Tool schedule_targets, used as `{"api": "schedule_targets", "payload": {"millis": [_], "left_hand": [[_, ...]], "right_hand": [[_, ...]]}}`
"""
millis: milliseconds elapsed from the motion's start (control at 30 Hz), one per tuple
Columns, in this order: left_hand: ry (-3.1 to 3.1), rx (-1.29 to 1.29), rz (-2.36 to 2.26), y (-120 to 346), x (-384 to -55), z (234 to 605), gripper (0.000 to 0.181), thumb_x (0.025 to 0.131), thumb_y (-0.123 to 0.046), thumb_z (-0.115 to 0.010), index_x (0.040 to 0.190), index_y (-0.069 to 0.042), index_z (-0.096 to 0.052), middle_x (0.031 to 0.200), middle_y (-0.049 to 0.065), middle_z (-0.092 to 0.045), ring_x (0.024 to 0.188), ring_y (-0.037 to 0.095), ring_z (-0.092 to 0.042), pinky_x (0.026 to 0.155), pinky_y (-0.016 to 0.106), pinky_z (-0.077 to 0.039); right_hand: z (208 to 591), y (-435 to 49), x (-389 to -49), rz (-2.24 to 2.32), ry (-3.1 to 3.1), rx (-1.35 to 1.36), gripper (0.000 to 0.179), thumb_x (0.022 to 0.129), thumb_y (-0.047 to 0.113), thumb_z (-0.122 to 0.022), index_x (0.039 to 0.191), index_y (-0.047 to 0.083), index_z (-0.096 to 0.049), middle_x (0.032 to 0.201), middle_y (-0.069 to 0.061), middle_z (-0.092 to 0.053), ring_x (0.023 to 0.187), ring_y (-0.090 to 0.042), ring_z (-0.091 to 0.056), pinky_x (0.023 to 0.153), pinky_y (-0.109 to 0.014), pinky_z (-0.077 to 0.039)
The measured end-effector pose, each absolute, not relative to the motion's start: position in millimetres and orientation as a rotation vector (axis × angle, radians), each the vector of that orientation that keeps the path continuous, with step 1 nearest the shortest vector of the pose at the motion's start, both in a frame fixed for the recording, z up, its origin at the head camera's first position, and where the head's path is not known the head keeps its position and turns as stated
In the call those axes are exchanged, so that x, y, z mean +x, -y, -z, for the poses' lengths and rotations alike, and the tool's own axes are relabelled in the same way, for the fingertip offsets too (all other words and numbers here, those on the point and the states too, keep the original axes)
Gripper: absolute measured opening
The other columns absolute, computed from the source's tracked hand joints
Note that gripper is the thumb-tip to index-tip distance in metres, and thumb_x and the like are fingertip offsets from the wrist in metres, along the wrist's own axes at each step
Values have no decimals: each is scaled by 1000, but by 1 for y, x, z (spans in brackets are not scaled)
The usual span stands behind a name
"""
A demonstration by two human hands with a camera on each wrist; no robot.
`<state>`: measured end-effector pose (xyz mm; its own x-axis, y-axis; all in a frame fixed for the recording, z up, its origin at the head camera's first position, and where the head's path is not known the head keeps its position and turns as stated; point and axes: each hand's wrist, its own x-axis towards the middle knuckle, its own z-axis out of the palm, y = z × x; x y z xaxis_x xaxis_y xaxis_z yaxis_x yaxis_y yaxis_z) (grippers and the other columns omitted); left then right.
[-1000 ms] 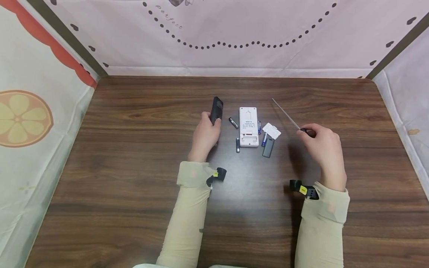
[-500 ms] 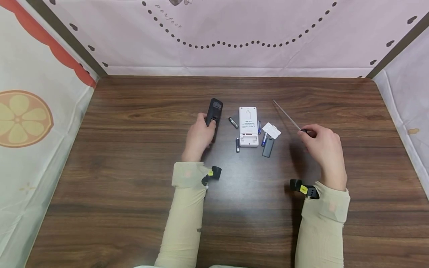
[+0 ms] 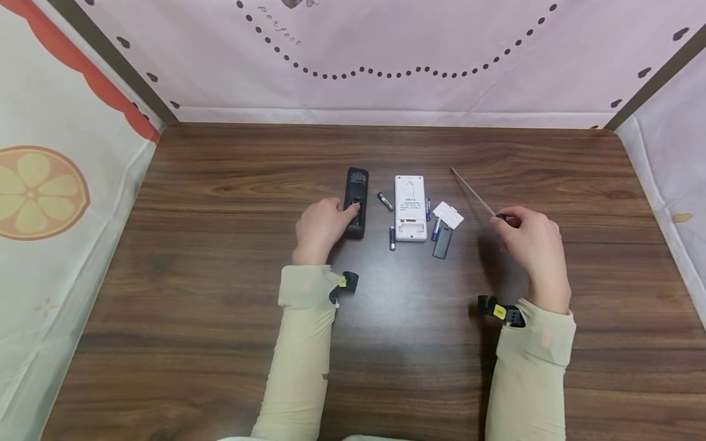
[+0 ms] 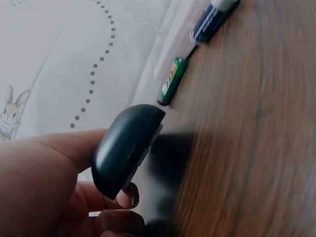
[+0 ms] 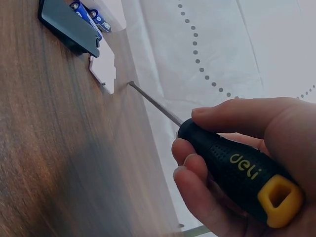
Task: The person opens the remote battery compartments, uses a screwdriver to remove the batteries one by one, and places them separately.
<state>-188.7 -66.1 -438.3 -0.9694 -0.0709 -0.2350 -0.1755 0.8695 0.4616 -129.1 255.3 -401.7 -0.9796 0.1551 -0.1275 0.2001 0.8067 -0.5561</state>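
Observation:
My left hand (image 3: 322,226) grips a black remote control (image 3: 357,182) by its sides, back face up, with a recess near the thumb. In the left wrist view the rounded end of the remote (image 4: 123,148) shows just above the table. On the other side, my right hand (image 3: 537,254) holds a screwdriver (image 3: 473,191) by its handle, its long shaft pointing away and to the left. The right wrist view shows the black and yellow screwdriver handle (image 5: 232,163) between thumb and fingers. Between the hands a white remote control (image 3: 409,199) lies face down, its battery compartment uncovered.
Small batteries (image 3: 385,201) lie on both sides of the white remote, another battery (image 3: 392,238) at its lower left. Right of it are a white battery cover (image 3: 448,215) and a dark grey cover (image 3: 442,244). Fabric walls surround the wooden table (image 3: 220,343).
My left hand has moved left and turned the black remote, so its back now faces up and it lies lower, nearer the table. The right hand has stayed almost still with the screwdriver.

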Motion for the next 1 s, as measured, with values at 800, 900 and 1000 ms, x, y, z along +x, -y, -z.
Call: {"api": "schedule_targets", "payload": {"millis": [800,900,1000], "left_hand": [[-2894,-146,-555,62,-192,457,50,85,-57,-41,60,-17,-58,63,4,-55,61,22,-50,48,33,-36],[-2899,-111,-508,60,-193,459,50,86,-56,-41,60,-17,-58,64,5,-55,60,22,-50,47,34,-36],[-2885,-85,-495,59,-194,459,50,87,-55,-40,60,-17,-58,63,4,-54,59,22,-49,45,32,-36]], "right_hand": [[427,-249,-141,703,-2711,164,38,85,35,-57,101,1,-61,94,-16,-61,80,-28,-53,66,-39,-42],[430,-250,-141,728,-2656,152,37,84,35,-58,99,1,-60,88,-14,-60,70,-22,-56,61,-34,-44],[432,-251,-140,767,-2602,157,35,84,34,-59,97,2,-58,85,-12,-59,62,-18,-58,58,-31,-46]]}}
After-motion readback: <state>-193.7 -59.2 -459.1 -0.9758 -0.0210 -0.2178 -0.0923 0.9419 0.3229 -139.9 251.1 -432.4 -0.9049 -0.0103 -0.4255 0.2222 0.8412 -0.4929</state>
